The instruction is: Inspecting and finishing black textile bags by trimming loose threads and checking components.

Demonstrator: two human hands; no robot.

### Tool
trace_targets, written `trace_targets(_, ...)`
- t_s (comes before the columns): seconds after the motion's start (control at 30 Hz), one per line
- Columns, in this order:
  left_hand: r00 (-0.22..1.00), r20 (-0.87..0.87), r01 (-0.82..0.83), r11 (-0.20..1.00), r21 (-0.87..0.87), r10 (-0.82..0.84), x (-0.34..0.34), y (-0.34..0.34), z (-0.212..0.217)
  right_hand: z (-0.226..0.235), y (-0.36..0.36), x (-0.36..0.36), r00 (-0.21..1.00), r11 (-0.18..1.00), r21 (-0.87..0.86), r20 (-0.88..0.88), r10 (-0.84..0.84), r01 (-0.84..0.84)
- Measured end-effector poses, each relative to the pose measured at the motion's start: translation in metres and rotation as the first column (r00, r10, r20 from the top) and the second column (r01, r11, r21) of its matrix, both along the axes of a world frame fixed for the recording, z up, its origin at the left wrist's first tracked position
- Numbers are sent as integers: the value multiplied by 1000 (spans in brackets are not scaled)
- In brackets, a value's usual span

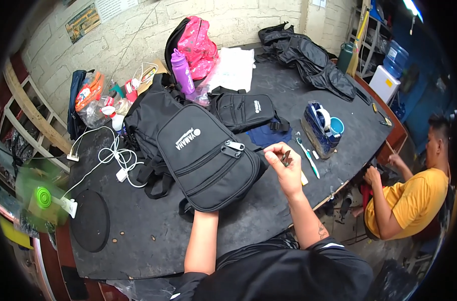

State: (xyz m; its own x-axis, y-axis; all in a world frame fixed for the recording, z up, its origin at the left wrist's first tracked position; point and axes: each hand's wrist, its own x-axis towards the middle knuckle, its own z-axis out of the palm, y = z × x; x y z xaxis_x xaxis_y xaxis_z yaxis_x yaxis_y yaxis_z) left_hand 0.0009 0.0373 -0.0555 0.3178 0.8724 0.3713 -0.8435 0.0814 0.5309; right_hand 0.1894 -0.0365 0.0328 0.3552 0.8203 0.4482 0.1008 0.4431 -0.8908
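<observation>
Pinching a small dark object [287, 157], the right hand [288, 172] curls nearly closed.

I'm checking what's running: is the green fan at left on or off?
On: the fan shows blades smeared into a see-through green blur around a sharper hub.

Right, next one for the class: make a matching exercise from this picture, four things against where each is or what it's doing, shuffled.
1. Purple bottle
2. White cord
3. Toothbrush
4. Right hand

A. Loosely bundled toward the table's left
B. Pinching a small dark object
C. In front of the pink bag
D. Beside the blue holder

Pairs: 1-C, 2-A, 3-D, 4-B
</observation>
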Motion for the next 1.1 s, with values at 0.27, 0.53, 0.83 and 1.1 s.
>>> trace_targets(0.27,529,-658,-82,804,589,536,8,-25,54,21,9,5,996,999,0,79,-35,35)
trace_targets(0.53,927,165,354,932,-78,-338,11,-17,22,12,19,-1,998,989,146,63,-2,-7)
trace_targets(0.83,-87,-482,119,490,864,872,4,-25,45,18,9,4,999,999,5,43,33,-33)
trace_targets(1.1,929,171,325,945,47,-328,3,-20,25,0,19,-2,992,992,-90,-99,76,-84)
